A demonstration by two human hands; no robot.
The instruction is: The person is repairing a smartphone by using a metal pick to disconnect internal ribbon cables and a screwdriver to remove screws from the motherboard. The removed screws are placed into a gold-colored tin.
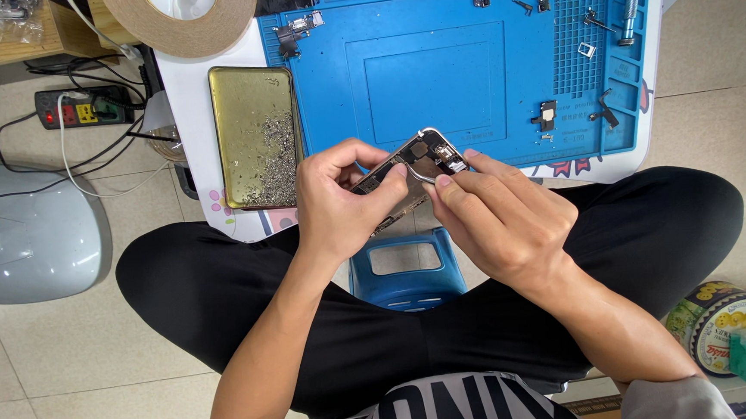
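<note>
The left hand (338, 205) clamps the opened phone (407, 175) by its edges, steadying it. The right hand (494, 215) pinches tweezers (427, 178), tips inside the phone just beyond the left thumb.

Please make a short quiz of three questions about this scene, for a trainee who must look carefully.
1. True or false: the left hand holds the opened phone frame.
2. What does the right hand pinch? A) tweezers B) a roll of tape C) a power strip
3. Fill in: the gold tray with small screws lies to the ____ of the blue work mat, as the camera sees it.

Key
1. True
2. A, the tweezers
3. left
</note>
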